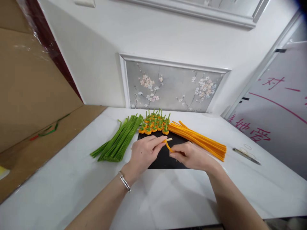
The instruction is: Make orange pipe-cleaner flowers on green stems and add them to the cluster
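Observation:
Above a black mat [161, 161], my left hand [145, 151] is closed around a thin pale stick [169, 139], whose tip sticks out past the fingers. An orange pipe cleaner [169, 146] runs from the stick at my left fingertips down to my right hand [192, 155], which pinches its other end. Just behind the hands stand several small orange pumpkin shapes [154, 127] with green stems. A bundle of green pipe cleaners [120, 140] lies to the left, and a bundle of orange pipe cleaners [198, 139] lies to the right.
Tweezers [247, 156] lie on the white table [177, 195] at the right, beside thin loops. Cardboard [35, 140] borders the left side, with green and red scraps on it. A white wall with a framed floral panel [172, 84] rises behind; a whiteboard [275, 105] stands right.

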Action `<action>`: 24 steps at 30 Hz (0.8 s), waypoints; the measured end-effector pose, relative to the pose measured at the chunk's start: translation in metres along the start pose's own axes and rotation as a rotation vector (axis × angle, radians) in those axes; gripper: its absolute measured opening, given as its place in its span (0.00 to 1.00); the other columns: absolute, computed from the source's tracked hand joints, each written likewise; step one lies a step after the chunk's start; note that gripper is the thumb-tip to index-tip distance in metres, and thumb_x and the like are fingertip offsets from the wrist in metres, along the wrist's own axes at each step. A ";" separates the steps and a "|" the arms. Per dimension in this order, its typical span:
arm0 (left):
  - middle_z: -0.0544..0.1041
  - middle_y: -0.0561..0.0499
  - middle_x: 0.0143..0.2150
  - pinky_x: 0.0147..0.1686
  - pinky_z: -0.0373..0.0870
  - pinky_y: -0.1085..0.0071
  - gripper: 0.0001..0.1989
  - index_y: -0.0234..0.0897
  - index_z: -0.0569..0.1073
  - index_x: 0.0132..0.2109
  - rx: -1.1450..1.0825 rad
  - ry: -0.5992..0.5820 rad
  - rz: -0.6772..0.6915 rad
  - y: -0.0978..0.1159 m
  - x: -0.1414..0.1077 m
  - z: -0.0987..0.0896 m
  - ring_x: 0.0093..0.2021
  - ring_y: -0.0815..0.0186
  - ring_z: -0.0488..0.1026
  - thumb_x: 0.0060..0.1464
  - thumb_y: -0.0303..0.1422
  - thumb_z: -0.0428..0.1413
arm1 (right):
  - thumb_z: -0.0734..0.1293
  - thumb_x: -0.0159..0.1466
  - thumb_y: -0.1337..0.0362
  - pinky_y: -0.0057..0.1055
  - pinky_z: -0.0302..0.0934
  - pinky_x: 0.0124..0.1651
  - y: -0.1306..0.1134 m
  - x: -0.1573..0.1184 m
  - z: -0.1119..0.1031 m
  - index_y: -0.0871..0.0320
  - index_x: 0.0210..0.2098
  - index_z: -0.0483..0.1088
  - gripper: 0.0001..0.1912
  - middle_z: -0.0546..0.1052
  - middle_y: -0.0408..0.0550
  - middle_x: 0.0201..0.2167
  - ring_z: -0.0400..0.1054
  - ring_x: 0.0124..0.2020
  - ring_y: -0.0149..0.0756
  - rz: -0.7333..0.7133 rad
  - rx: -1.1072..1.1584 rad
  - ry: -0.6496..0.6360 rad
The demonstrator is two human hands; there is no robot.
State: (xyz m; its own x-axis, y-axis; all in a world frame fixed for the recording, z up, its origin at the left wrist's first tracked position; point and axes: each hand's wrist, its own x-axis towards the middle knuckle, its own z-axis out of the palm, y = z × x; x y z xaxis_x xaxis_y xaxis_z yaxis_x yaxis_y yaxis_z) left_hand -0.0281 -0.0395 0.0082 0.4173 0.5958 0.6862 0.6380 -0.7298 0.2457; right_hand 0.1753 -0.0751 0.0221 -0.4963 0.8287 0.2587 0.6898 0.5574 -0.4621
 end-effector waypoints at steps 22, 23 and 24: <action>0.79 0.56 0.30 0.29 0.62 0.71 0.09 0.43 0.78 0.41 0.100 -0.096 0.140 0.001 -0.001 0.000 0.30 0.68 0.73 0.60 0.37 0.54 | 0.64 0.65 0.64 0.29 0.62 0.35 0.000 0.007 -0.005 0.55 0.33 0.72 0.06 0.76 0.42 0.30 0.69 0.30 0.32 -0.048 0.037 0.433; 0.79 0.56 0.30 0.29 0.61 0.71 0.09 0.43 0.78 0.41 0.106 -0.098 0.148 0.002 -0.001 0.000 0.29 0.68 0.73 0.61 0.37 0.54 | 0.65 0.65 0.64 0.29 0.62 0.36 0.001 0.008 -0.005 0.55 0.33 0.72 0.05 0.76 0.42 0.30 0.69 0.30 0.32 -0.046 0.043 0.445; 0.79 0.56 0.29 0.28 0.61 0.71 0.09 0.43 0.78 0.40 0.109 -0.103 0.155 0.003 -0.001 0.000 0.29 0.68 0.73 0.61 0.36 0.53 | 0.65 0.65 0.64 0.29 0.62 0.36 0.002 0.009 -0.005 0.55 0.32 0.72 0.05 0.76 0.43 0.30 0.69 0.30 0.32 -0.044 0.050 0.453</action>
State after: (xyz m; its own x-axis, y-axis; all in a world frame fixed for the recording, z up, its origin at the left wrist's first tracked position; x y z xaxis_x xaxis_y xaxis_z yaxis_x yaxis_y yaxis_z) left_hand -0.0265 -0.0420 0.0085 0.5758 0.5147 0.6353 0.6252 -0.7779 0.0635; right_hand 0.1755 -0.0664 0.0275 -0.2362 0.7490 0.6190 0.6413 0.5988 -0.4798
